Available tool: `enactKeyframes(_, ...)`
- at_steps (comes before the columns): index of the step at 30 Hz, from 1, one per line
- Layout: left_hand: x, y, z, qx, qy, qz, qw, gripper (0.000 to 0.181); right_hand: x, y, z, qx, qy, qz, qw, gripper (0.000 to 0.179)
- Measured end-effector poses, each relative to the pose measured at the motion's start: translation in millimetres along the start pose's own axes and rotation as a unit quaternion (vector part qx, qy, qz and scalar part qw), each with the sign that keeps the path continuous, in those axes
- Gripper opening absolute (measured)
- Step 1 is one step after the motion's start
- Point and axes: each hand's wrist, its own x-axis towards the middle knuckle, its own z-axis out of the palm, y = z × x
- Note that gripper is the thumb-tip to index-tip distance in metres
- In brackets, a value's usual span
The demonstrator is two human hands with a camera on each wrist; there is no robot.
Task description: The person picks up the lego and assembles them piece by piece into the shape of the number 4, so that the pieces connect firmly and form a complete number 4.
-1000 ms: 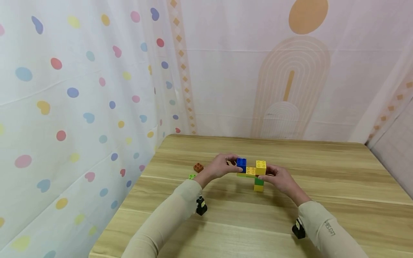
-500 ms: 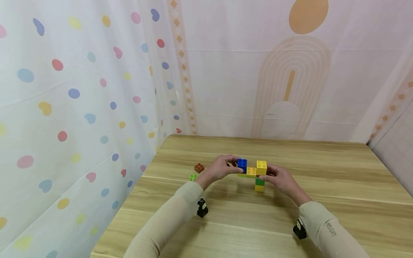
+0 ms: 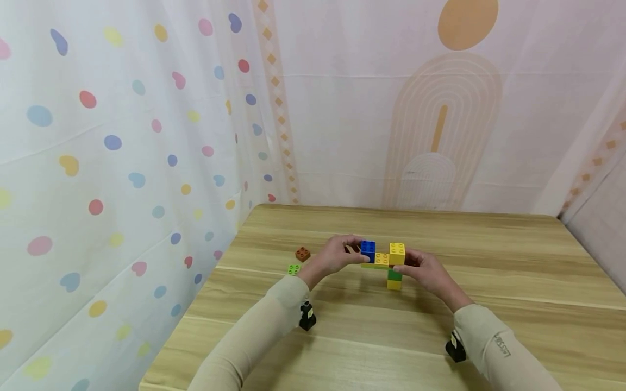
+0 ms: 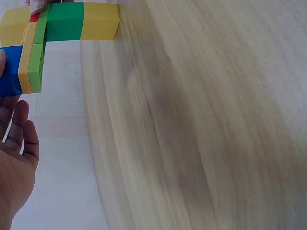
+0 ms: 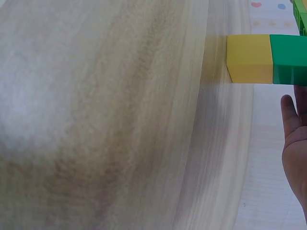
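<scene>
Where the lime-green brick (image 3: pixel 294 269) lies: on the wooden table (image 3: pixel 371 353), partly behind the left forearm, the brown four-stud brick (image 3: pixel 302 253) just beyond it.
Left hand (image 3: pixel 337 255): nearly closed, thumb in front and fingers behind, pinching the blue brick (image 3: pixel 368 251); the lower fingers curl loosely, free of it.
Blue end: set on top of the left end of the brick assembly (image 3: pixel 382 259), which is between the two hands.
Long axis: the bar runs left to right, from one hand to the other; lime pieces (image 4: pixel 35 67) form its underside.
Right end: a yellow brick (image 3: pixel 397 253) on top, a thin red piece (image 4: pixel 34 17) beneath.
Column: a green brick (image 3: pixel 394 275), then the lowest yellow brick (image 3: pixel 394 285), point down; contact with the table cannot be told.
Right hand (image 3: pixel 427 270): nearly closed, gripping the assembly's right end, thumb in front.
Nearer hand: neither; both touch the assembly, left at the blue end, right above the column.
</scene>
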Motion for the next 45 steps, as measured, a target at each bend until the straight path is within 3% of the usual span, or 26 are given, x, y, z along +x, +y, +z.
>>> enactKeyframes(24, 0.4, 5.9, -0.1, 0.025, -0.014, 0.002, 0.9996, 0.041, -1.6, 1, -1, -0.007, 0.004, 0.008, 0.9999, 0.057)
enactKeyframes(30, -1.3, 3.3, -0.7, 0.02, -0.022, 0.002, 0.9996, 0.043, -2.0, 0, 2, 0.004, 0.001, -0.002, 1.0, 0.058)
enactKeyframes(36, -4.5, -2.4, -2.3, 0.001, -0.034, -0.005, 0.9994, 0.057, -1.1, 0, 4, 0.001, 0.005, 0.004, 1.0, 0.056)
enactKeyframes(45, -5.4, -4.3, -14.6, -0.023, -0.028, 0.022, 0.9991, 0.063, -0.6, 1, 2, -0.005, 0.006, 0.0, 1.0, 0.055)
